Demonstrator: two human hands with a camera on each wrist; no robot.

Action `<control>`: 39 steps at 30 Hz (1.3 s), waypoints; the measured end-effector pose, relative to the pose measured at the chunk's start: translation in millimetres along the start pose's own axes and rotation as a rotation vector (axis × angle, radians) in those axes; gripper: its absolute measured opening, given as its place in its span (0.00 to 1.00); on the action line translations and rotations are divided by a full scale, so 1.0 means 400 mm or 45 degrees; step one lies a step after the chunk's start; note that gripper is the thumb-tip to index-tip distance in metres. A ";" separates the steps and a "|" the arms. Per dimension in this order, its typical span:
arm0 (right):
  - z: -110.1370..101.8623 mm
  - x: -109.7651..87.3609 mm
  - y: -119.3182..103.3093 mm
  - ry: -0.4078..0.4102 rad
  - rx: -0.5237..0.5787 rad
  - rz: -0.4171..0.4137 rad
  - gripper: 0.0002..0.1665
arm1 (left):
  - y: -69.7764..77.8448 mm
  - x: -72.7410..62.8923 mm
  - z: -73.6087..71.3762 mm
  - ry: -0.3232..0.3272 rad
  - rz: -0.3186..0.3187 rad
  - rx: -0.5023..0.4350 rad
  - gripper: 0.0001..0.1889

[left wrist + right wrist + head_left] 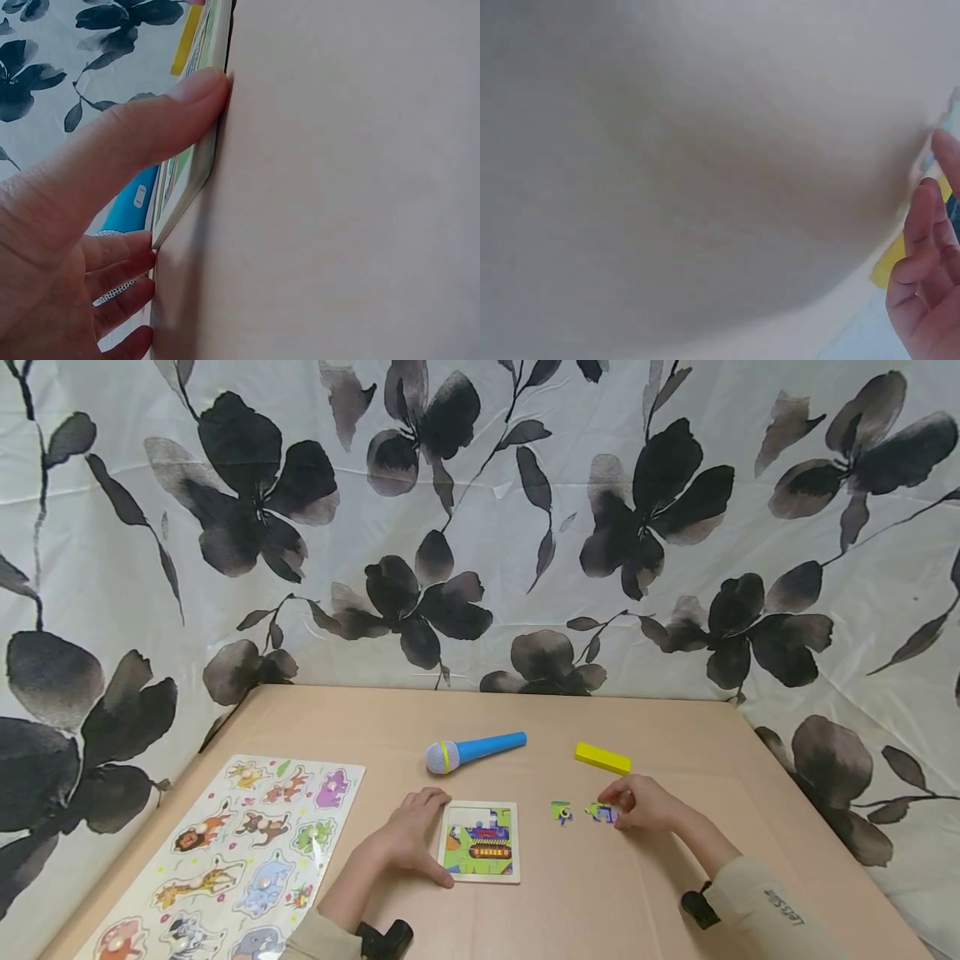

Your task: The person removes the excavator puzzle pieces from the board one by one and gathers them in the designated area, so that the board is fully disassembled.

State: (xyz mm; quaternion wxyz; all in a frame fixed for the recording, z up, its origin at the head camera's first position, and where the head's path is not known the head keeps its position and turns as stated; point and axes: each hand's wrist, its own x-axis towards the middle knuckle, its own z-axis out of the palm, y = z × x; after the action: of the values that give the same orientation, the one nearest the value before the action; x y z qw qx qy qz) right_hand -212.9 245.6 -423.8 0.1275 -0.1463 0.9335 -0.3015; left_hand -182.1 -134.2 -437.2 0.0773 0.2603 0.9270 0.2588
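A square jigsaw puzzle (491,843) showing a purple and orange train sits in a white frame on the table. My left hand (408,833) spans its left side, thumb at the near edge and fingers by the far left corner. In the left wrist view the thumb touches the frame's rim (199,169), and the fingers lie nearly straight. Right of the frame, a loose green and purple puzzle piece (561,812) lies apart. My right hand (645,803) pinches another purple puzzle piece (598,812) at the table surface; its fingertips partly cover that piece.
A blue toy microphone (480,750) lies behind the frame. Beyond the right hand is a yellow block (603,758). A white animal sticker sheet (247,852) covers the table's left side. Floral cloth (525,527) hangs behind the table (637,718).
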 end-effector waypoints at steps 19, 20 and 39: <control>0.040 0.044 -0.115 -0.018 0.004 -0.267 0.22 | 0.003 0.003 -0.001 0.011 -0.060 -0.035 0.58; 0.044 0.046 -0.123 -0.022 0.011 -0.269 0.22 | 0.003 0.003 -0.002 0.011 -0.063 -0.036 0.58; 0.130 0.105 -0.241 -0.085 0.132 -0.273 0.20 | 0.015 0.001 0.005 0.006 -0.110 -0.052 0.59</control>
State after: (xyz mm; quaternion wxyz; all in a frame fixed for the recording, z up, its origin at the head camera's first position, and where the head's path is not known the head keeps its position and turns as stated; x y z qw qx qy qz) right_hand -215.7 128.5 -413.1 0.1328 -0.2484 0.8909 -0.3563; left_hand -179.3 -128.5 -435.7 0.0916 0.2179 0.9321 0.2745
